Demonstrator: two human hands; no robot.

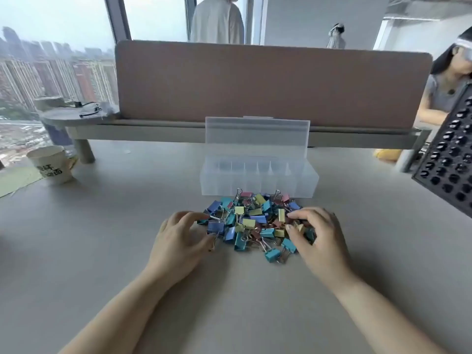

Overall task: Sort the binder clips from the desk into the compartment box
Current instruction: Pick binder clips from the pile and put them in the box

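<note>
Probably first step: binder clips (255, 223) heaped just nearer than the seemingly empty compartment box (259, 178). Left hand (178, 236) half-curled at the heap's left edge, grip unclear; right hand (319, 236) spread over its right side. Next: pinch out one clip.
</note>
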